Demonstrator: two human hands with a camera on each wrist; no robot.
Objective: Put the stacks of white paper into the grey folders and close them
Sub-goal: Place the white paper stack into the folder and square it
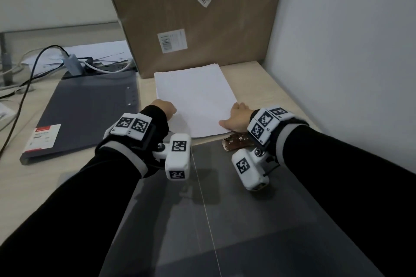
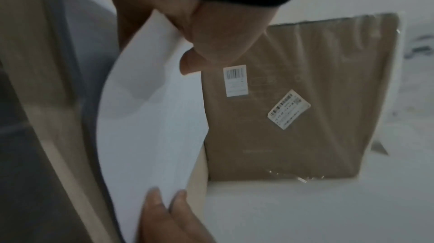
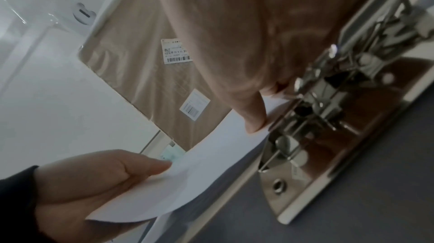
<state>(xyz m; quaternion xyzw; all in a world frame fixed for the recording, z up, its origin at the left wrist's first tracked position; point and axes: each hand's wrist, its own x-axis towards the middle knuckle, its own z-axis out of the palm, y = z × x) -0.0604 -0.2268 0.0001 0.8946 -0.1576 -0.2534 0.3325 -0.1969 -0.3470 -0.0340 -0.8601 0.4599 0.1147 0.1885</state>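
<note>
A thin stack of white paper (image 1: pixel 195 99) lies ahead of me, in front of a cardboard box. My left hand (image 1: pixel 165 108) pinches its near left corner and my right hand (image 1: pixel 236 119) pinches its near right corner. In the wrist views the paper (image 2: pixel 150 126) bows between the two hands, thumbs on top. An open grey folder (image 1: pixel 225 220) lies flat just in front of me, its metal clip (image 1: pixel 235 141) right below my right hand. The clip (image 3: pixel 328 117) stands raised beside the paper's near edge (image 3: pixel 211 163). A second, closed grey folder (image 1: pixel 90 114) lies to the left.
A tall brown cardboard box (image 1: pixel 193 18) stands against the back, close behind the paper. A white wall (image 1: pixel 349 51) borders the desk on the right. Cables, a power strip (image 1: pixel 101 67) and loose papers crowd the far left.
</note>
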